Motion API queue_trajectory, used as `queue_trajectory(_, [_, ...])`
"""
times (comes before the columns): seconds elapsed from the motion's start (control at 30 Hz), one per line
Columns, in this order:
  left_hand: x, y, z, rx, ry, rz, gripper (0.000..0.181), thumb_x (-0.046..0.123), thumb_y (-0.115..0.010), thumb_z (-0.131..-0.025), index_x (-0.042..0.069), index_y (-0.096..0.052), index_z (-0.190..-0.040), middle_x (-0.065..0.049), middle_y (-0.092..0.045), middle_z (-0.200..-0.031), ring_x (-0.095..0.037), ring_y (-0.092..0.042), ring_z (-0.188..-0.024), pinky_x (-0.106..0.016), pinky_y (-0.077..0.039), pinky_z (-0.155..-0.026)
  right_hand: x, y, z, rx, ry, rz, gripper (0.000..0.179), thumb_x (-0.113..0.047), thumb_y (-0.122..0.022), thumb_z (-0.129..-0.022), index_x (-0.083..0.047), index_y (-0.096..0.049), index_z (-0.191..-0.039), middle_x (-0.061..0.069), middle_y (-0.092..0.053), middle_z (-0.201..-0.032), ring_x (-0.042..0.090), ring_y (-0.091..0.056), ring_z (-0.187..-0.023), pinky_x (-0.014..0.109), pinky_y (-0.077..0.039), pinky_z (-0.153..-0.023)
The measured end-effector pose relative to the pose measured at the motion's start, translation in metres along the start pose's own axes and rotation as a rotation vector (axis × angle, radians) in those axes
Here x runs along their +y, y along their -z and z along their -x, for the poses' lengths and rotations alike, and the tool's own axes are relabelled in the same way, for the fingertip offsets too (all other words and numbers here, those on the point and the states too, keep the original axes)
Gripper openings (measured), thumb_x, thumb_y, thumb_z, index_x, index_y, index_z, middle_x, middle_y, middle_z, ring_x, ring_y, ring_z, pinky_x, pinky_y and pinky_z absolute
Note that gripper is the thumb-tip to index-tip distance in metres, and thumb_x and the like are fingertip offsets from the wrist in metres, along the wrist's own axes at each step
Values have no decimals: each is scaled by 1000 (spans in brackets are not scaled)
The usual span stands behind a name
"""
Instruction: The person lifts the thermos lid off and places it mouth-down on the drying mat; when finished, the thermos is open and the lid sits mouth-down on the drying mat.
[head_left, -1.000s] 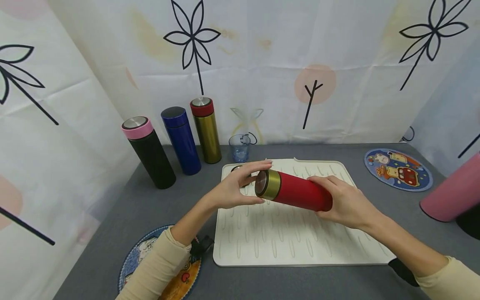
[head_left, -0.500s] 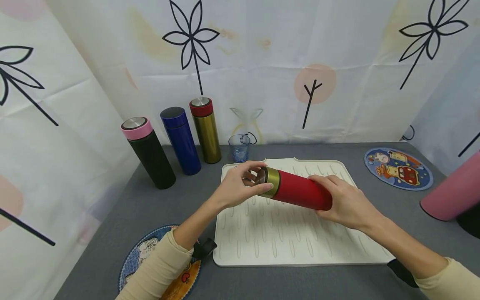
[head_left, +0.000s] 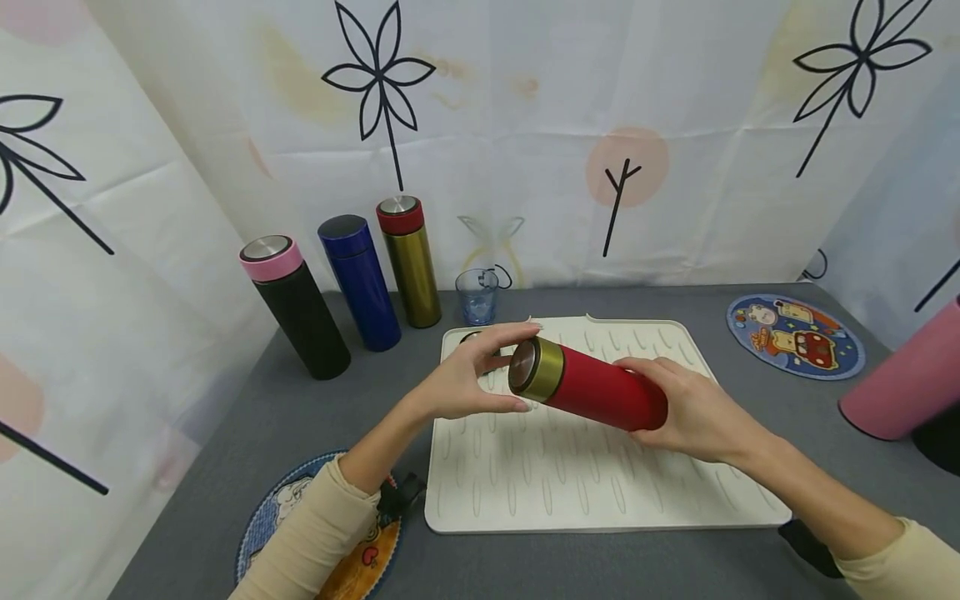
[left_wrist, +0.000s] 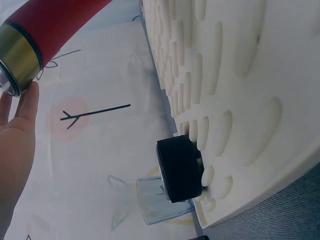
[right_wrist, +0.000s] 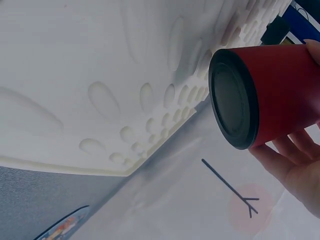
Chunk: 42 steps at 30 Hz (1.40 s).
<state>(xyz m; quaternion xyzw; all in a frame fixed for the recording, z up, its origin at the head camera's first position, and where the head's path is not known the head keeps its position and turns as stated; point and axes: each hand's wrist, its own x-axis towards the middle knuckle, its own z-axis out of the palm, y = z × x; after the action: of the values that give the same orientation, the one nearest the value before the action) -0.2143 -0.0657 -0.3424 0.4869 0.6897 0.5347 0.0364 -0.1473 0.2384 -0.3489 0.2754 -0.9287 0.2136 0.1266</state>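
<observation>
Since half a second ago the left hand (head_left: 463,387) has let its grip on the flask's gold cap (head_left: 547,372) come undone, thumb and fingers now spread wide about that end, and the red vacuum flask (head_left: 603,387) has dipped slightly at its base.

Nearest me, at the worktop's (head_left: 480,571) front edge toward the left, lies a round cartoon placemat (head_left: 262,537), partly covered by the cream left sleeve (head_left: 315,525). The right sleeve (head_left: 885,554) comes in over the front right.

Beyond, a white ridged mat (head_left: 555,492) lies on the worktop. The red flask is held above it, clear of the surface and aslant, its cap toward the left and its base toward the right. The right hand (head_left: 693,410) has its fingers curled firmly round the base end. Whether any left fingertip touches the cap, I can't tell.

At the mat's back left corner sits a small black cylinder (left_wrist: 180,167), mostly hidden behind the left hand in the head view. A pink cylinder (head_left: 911,371) is cut off at the right, with a black object (head_left: 941,442) beside it.

Farther off, a black flask with a pink collar (head_left: 300,321) stands toward the left edge, then a blue flask (head_left: 362,283), a gold flask with a red collar (head_left: 411,271) and a clear bluish glass (head_left: 477,300) near the back edge. An oval cartoon mat (head_left: 795,333) lies near the back right corner. Pale flower-printed fabric (head_left: 525,100) hangs behind everything.
</observation>
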Motion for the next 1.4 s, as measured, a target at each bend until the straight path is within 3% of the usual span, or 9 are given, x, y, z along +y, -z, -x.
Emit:
queue_trajectory(0.1, [-1,1,0,-35,-64,-4,80,-10,-79,-70,-6,-39,-140,-16,-38,-143,-23,-42,-126,-37,-44,-97,0,0,0,-22,-2,-11,79,-11,-90,-57,-5,-54,-126,11,-60,-110,27,-58,-96,41,-57,-67])
queue_trajectory(0.2, [0,0,0,-25,-72,-38,79,-9,-81,-69,-6,-41,-138,-16,-39,-141,-24,-43,-124,-35,-47,-94,-1,0,0,-34,0,-16,79,-11,-90,-57,-5,-53,-127,12,-60,-110,27,-57,-96,41,-57,-67])
queue_trajectory(0.3, [2,-3,1,28,-10,-88,75,-2,-82,-72,-2,-45,-138,-11,-43,-137,-20,-46,-118,-32,-48,-92,-1,0,-1,-37,2,-12,78,-11,-89,-58,-4,-53,-127,11,-60,-109,27,-57,-96,41,-57,-67])
queue_trajectory(0.47, [7,-11,0,132,160,-130,64,11,-79,-78,4,-49,-135,-6,-50,-128,-17,-51,-111,-27,-48,-91,-1,-1,-1,-26,1,-2,78,-10,-89,-58,-4,-53,-127,11,-60,-109,27,-57,-95,41,-57,-66])
queue_trajectory(0.63, [10,-16,-2,170,254,-50,66,13,-78,-80,7,-45,-138,-8,-47,-131,-22,-53,-117,-28,-47,-92,0,-2,-1,-17,-4,-1,78,-10,-89,-58,-4,-52,-127,12,-59,-110,28,-57,-96,41,-57,-66])
queue_trajectory(0.8, [6,-13,-1,109,149,71,81,-3,-79,-74,4,-37,-144,-17,-40,-141,-27,-46,-126,-32,-43,-98,0,-2,0,-24,-10,-11,78,-11,-89,-58,-4,-52,-127,12,-59,-111,28,-57,-96,41,-56,-68])
queue_trajectory(1.03, [-1,-6,3,42,-4,83,82,-13,-78,-70,-5,-37,-140,-20,-38,-141,-26,-43,-125,-37,-41,-100,-1,0,2,-54,-1,-56,77,-11,-90,-59,-5,-53,-126,9,-60,-111,26,-57,-97,39,-57,-67])
queue_trajectory(1.17, [-3,-7,4,22,-48,91,81,-15,-78,-68,-7,-39,-139,-22,-41,-139,-25,-45,-124,-40,-43,-99,-2,-2,3,-70,-8,-55,81,-11,-90,-59,-5,-51,-129,8,-59,-111,25,-57,-97,37,-57,-66])
queue_trajectory(1.4, [2,-14,2,71,-71,42,78,-13,-80,-67,-9,-43,-136,-21,-45,-136,-26,-46,-122,-38,-45,-96,-2,-2,5,-48,-15,-6,76,-11,-89,-59,-5,-54,-126,9,-55,-105,28,-57,-92,40,-57,-63])
